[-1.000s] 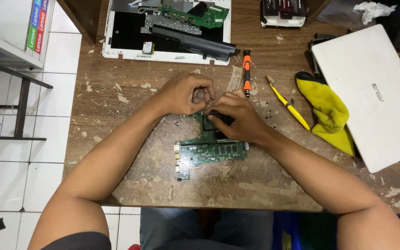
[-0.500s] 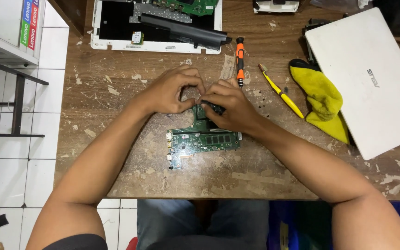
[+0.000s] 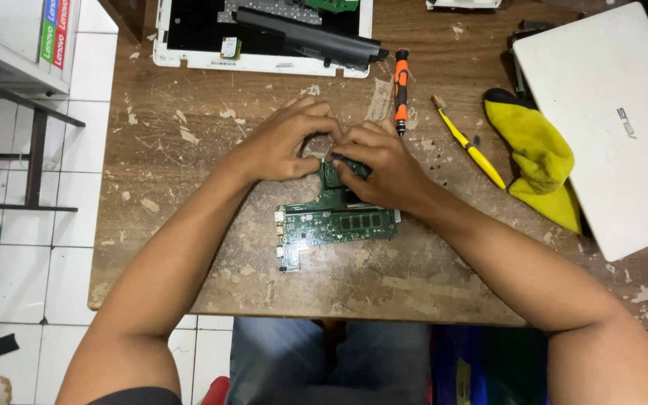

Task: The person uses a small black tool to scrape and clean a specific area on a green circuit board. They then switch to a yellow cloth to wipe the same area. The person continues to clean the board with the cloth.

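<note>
Circuit board flat on table, mid-front, w/ screwdriver just beyond. Left hand & right hand both curled tight on board's far end, fingers pressed onto small dark part there; exact pinch hidden. Risk, prob.: too much force or a slip could crack board, bend connector.

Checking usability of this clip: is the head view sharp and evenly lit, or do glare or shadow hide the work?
Head view: sharp, evenly lit, soft shadows, no glare on the white laptop; the left hand and right hand cover the circuit board top.
</note>
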